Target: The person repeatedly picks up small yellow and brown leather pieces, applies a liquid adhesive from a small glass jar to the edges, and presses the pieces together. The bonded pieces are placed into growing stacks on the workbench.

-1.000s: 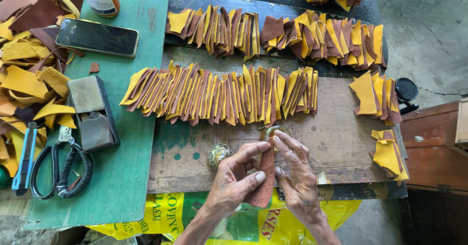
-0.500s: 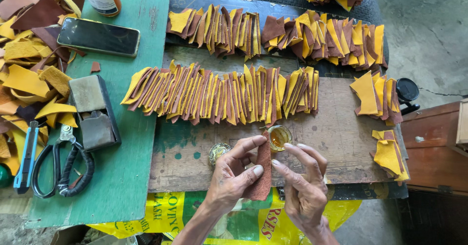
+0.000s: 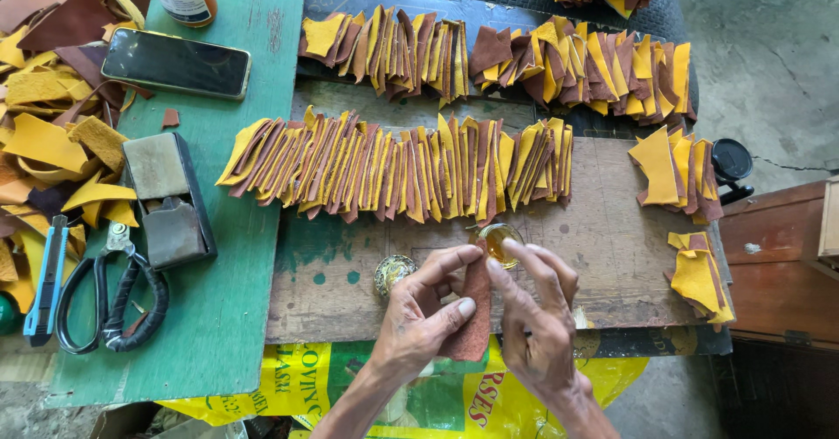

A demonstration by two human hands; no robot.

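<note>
Leather piece: a brown strip (image 3: 473, 312) stands between the two hands, at the near edge of the board. Its long axis runs almost 12 to 6 o'clock, with a slight lean to 1 o'clock at the top.

Left hand: the left hand (image 3: 419, 321) is clamped on the strip from the 9 o'clock side. The thumb presses on the front near the low end, and the forefinger reaches along the upper part.

Right hand: the right hand (image 3: 537, 325) is on the 3 o'clock side of the strip, fingers spread. Its fingertips (image 3: 495, 266) touch the strip's top edge. Whether it pinches the strip or only touches it, I cannot tell.

Hands together: they are close, only the strip is between them. Both are equally near to it.

Small jar: an open round jar (image 3: 499, 241) with amber liquid sits at 12 o'clock from the strip, just beside the right fingertips. The right hand is the nearer one to it.

Lid: a round metal lid (image 3: 392, 272) lies at 10 o'clock from the left hand, near but apart.

Board: a worn wooden board (image 3: 612, 255) carries the jar and the lid.

Row of pieces: a long row of yellow and brown pieces (image 3: 393, 168) lies at 12 o'clock, beyond the jar, on edge and overlapping.

Far row: a second row (image 3: 498, 55) lies further at 12 o'clock.

Left side: scissors (image 3: 109, 304) and a phone (image 3: 175, 62) are on the green table (image 3: 236, 317), from 9 to 11 o'clock, well apart from the hands.
</note>
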